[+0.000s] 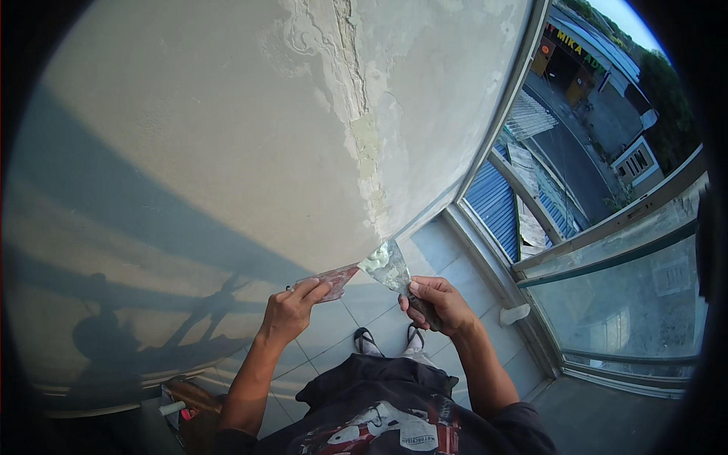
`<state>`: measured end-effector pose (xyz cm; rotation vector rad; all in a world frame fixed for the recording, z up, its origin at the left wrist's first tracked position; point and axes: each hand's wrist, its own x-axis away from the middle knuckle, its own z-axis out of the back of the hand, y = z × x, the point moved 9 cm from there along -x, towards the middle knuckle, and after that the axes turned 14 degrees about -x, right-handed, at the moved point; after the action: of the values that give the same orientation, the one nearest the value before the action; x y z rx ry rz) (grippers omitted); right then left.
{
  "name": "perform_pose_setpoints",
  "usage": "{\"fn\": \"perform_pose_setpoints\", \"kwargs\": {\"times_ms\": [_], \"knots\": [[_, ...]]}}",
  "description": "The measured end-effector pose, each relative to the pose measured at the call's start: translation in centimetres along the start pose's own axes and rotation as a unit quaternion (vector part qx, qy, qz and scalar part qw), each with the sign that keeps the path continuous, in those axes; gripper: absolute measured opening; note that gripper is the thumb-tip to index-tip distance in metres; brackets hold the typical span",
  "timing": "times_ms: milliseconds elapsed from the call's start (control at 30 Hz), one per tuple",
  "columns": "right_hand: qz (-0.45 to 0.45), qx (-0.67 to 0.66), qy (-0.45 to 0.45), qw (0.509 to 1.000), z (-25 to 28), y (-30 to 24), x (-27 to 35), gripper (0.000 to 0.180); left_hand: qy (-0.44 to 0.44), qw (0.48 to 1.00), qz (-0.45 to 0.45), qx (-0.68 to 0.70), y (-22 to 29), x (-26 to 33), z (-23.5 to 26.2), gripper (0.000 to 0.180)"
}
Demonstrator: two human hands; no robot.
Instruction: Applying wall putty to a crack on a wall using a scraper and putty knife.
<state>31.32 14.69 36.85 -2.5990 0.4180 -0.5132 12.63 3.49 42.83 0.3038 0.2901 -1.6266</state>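
My right hand (449,306) is closed round the dark handle of a putty knife (396,274). Pale greenish putty (376,258) clings to its broad metal blade, which points up and to the left. My left hand (290,311) grips a flat reddish-brown plate (340,281), smeared with white, fingers on top. The plate's right corner meets or nearly meets the blade's left corner; I cannot tell whether they touch. Ahead of both hands rises a plastered wall (220,136) with a rough, partly filled vertical seam (365,148).
To the right, a window frame (523,83) looks onto a road and blue corrugated roofing (491,201). A glass pane (629,303) stands at the lower right. Under me lies a tiled floor (299,375). A box of items (178,413) is at the lower left.
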Motion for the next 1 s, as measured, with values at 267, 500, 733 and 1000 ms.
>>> {"fn": "perform_pose_setpoints", "kwargs": {"times_ms": [267,500,733,1000], "knots": [[0.254,-0.028,0.119,0.960,0.1,-3.8,-7.3,0.028,0.011,0.915,0.357,0.189,-7.5,6.7,-1.1,0.034],[0.330,-0.013,0.207,0.921,-1.0,-4.1,-12.1,0.025,0.068,0.850,0.426,0.302,-8.5,9.6,-1.8,0.036],[0.437,0.001,0.246,0.866,-2.8,-6.1,-13.9,0.033,0.123,0.718,0.497,0.471,-9.8,12.2,-4.2,0.038],[0.486,0.084,0.326,0.806,-2.3,-6.0,-15.4,0.032,0.094,0.698,0.504,0.501,-11.1,13.1,-5.2,0.040]]}}
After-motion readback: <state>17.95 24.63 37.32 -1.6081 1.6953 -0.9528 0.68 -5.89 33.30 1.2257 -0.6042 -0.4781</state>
